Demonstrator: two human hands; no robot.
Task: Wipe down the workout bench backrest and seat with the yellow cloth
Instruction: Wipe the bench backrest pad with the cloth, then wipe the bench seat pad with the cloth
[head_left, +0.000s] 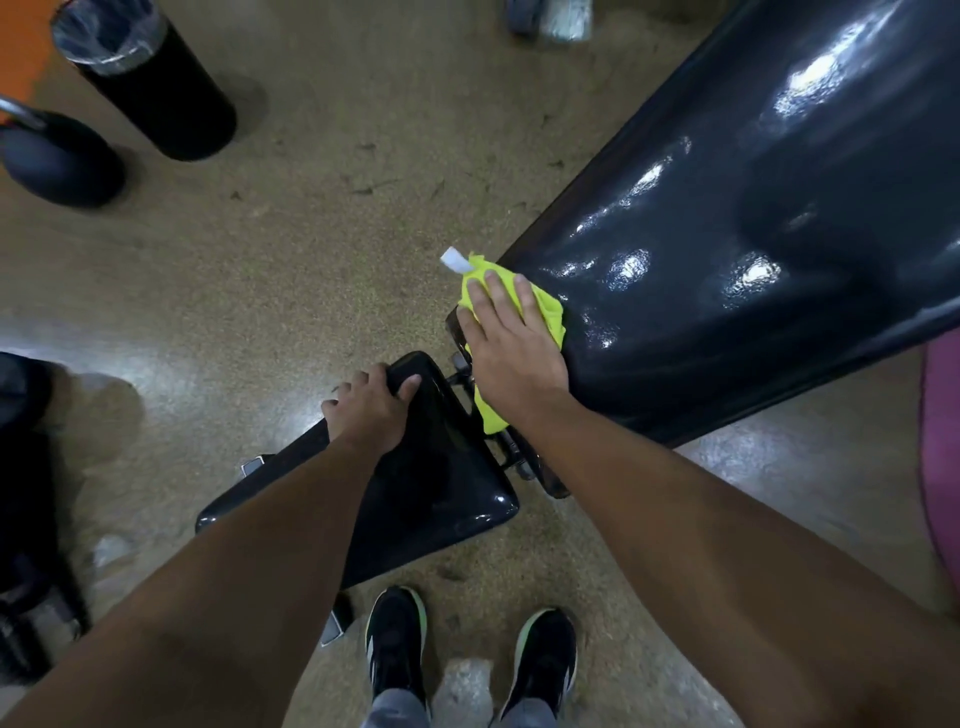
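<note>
The glossy black backrest (753, 234) slopes up to the right, wet-looking with bright reflections. My right hand (506, 348) lies flat on the yellow cloth (545, 312), pressing it against the backrest's lower end; a white tag (456, 260) sticks out of the cloth's top. Part of the cloth hangs down into the gap by the hinge (514, 457). The black seat pad (441, 483) lies lower left of the backrest. My left hand (371, 410) grips the seat's far corner, thumb on top.
A black bin with a plastic liner (145, 78) stands at the top left, a dark round weight (57, 156) beside it. Dark equipment (26, 519) fills the left edge. My two black shoes (467, 660) stand on the speckled floor below the seat. Pink fabric (943, 467) shows at the right edge.
</note>
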